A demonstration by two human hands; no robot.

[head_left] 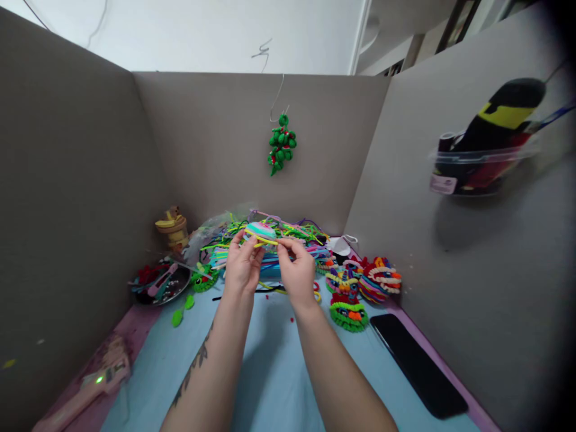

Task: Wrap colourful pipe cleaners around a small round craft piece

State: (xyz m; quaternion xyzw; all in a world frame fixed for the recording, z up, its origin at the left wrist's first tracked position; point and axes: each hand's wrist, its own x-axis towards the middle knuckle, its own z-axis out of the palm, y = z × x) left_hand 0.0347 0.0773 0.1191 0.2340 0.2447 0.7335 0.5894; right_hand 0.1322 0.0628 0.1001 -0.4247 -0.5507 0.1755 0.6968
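Observation:
Above the middle of the table, my left hand [243, 267] is closed around a small rounded piece [261, 229] with pastel bands of turquoise, white and pink, apparently made of pipe cleaners. A yellow pipe cleaner [266, 242] runs along its lower edge toward the right. My right hand [297, 270] pinches the end of that yellow strand between thumb and fingertips. Fingers cover part of the piece, so its whole shape does not show. Behind both hands lies a big heap of coloured pipe cleaners [225, 255].
Fuzzy colourful figures [350, 315] and a black phone [418, 366] lie at right. At left are a metal dish [175, 289], green leaf shapes [178, 317] and a pink glue gun [101, 381] with a green light. Grey panels enclose three sides; a green ornament [282, 144] hangs behind.

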